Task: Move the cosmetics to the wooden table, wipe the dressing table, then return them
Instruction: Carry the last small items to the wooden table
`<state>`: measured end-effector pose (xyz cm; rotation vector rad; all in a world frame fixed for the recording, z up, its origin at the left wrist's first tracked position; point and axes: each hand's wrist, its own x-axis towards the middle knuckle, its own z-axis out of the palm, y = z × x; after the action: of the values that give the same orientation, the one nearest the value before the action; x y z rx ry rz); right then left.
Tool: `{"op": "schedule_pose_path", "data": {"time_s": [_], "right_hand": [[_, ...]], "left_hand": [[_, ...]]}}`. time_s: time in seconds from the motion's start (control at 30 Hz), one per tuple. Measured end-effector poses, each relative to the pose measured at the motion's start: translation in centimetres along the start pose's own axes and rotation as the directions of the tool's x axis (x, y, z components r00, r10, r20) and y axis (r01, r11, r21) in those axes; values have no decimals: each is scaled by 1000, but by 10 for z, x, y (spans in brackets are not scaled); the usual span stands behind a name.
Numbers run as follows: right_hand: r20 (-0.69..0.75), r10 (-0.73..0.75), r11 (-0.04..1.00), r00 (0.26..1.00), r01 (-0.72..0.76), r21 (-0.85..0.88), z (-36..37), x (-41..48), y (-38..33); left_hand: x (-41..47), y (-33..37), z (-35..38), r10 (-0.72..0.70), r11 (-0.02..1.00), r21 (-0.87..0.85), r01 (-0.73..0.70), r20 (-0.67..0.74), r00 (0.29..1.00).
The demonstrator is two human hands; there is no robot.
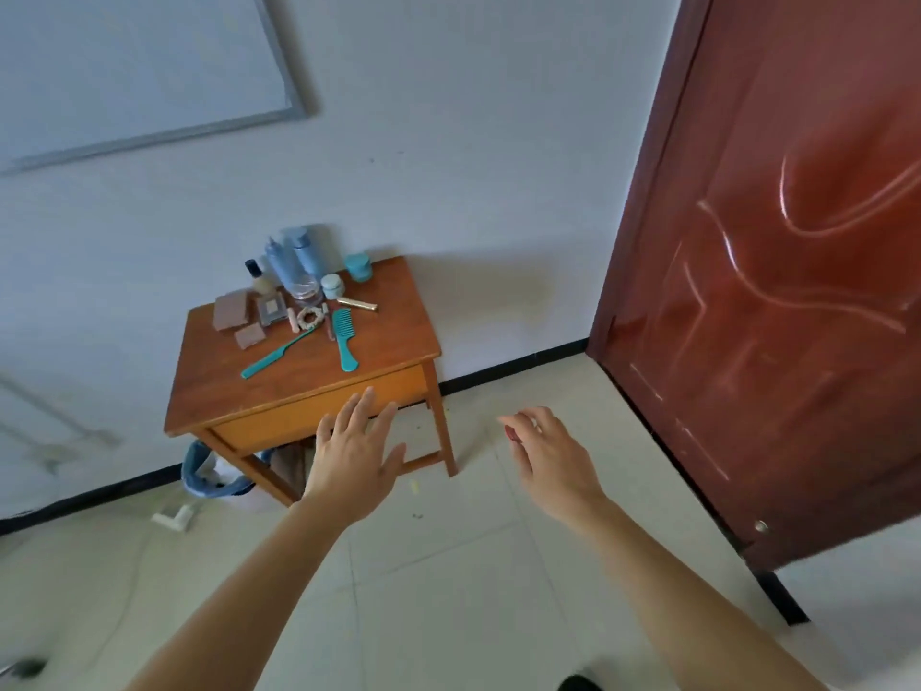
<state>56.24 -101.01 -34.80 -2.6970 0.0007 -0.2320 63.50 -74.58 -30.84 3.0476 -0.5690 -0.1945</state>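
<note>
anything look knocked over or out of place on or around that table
Nothing spilled. A gold tube lies on its side on the wooden table near standing bottles, and a white object lies loose on the floor beside it.

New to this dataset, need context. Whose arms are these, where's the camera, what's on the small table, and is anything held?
There is no robot here. These are a person's two bare arms, filmed by one wide-angle camera worn on the head, looking forward and down. The wide lens is why the walls and the red-brown door look tilted.

The left hand is empty, fingers spread, reaching toward the wooden table. The right hand seems to pinch a small red item, too small to name.

On the table, crowded toward the wall, are blue bottles, a teal jar, a paler jar, a gold tube, brownish boxes, a wide-tooth teal comb and a thin teal tail comb.
</note>
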Motion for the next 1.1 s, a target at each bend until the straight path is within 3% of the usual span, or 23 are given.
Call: {"op": "schedule_pose_path", "data": {"time_s": [0.3,0.7,0.93,1.1], "right_hand": [[59,-129,990,990,125,71,78,163,-25],[201,-293,936,935,238,259,162,381,-100],[325,-362,920,874,277,279,233,435,-160],[369,-231,964,900,162,210,279,464,-197]], "left_hand": [[93,-96,26,-176,984,-19,177,58,983],[196,-218,13,-425,902,-14,432,156,892],[225,-309,41,-448,887,6,461,246,860],[269,-380,70,-358,920,-22,391,357,863]]}}
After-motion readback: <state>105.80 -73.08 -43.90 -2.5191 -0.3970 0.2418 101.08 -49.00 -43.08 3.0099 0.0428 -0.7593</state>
